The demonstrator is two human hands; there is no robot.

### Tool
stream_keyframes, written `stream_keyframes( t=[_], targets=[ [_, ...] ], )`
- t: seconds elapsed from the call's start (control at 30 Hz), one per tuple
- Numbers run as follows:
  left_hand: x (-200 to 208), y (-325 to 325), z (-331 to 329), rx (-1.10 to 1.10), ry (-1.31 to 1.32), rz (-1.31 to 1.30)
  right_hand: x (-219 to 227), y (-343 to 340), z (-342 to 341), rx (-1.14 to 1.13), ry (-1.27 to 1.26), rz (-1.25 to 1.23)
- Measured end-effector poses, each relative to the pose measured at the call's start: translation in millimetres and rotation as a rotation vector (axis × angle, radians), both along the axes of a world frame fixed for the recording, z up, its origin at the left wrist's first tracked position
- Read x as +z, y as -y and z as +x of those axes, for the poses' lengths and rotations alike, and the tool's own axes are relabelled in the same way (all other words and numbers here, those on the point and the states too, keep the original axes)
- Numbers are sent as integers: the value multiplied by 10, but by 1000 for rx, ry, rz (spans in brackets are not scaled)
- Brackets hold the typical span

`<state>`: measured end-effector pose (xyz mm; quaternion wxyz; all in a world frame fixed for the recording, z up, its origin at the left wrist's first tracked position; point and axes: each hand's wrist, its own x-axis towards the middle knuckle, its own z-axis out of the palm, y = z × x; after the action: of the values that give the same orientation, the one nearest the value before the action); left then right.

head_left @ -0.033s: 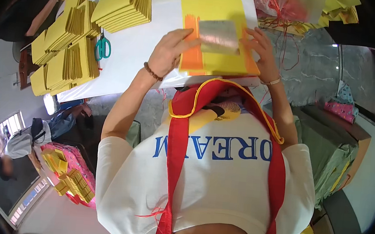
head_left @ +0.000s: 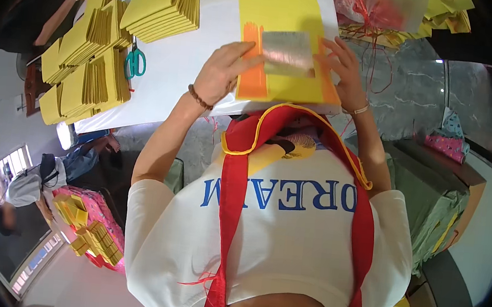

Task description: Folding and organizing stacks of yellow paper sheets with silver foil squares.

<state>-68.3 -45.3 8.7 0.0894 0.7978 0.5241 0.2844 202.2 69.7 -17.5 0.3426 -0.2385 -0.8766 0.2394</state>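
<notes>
A yellow paper sheet [head_left: 280, 9] lies at the table's near edge, its bottom end close to my red apron [head_left: 237, 135]. Orange bands run along both sides of it, and a shiny silver foil square [head_left: 288, 51] sits in its middle. My left hand [head_left: 218, 68] has the left side, thumb and forefinger lying over the orange band [head_left: 254, 83]. On the right side is my right hand [head_left: 348, 74], its thumb on the paper and its other fingers raised and apart. Fingertips beneath the sheet, if any, are hidden.
Several stacks of folded yellow paper [head_left: 162, 12] fill the table's left and far side. Green-handled scissors [head_left: 136, 63] lie beside them. A clear plastic bag of red material [head_left: 378, 9] is at the far right. A co-worker's arm [head_left: 54, 19] reaches in at far left.
The yellow sheet has shifted slightly toward me, and its near edge lies lower. Both my hands have moved a little with it.
</notes>
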Motion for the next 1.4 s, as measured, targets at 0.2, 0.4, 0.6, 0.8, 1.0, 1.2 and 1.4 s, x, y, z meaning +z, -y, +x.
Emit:
stream_keyframes(
  t=[0.2, 0.4, 0.6, 0.8, 1.0, 1.2, 1.4],
  targets=[
    [10, 202, 102, -13, 104, -91, 113, 47, 104, 204, 240, -28],
    [-191, 88, 139, 406, 535, -451, 120, 52, -163, -54, 97, -574],
    [-190, -75, 175, 495, 962, -579, 79, 13, -339, -201, -57, -757],
    [-150, -166, 127, 493, 1071, -674, 70, -11, -421, -289, 16, -636],
    [-165, -208, 103, 550, 1032, -658, -13, -34, -446, -349, 24, -610],
    [-23, -242, 107, 554, 483, -192, 29, -33, -459, -373, 73, -608],
    [2, -374, 525, 145, -199, 38, -79, -41, -452, -369, 13, -591]
  ],
)
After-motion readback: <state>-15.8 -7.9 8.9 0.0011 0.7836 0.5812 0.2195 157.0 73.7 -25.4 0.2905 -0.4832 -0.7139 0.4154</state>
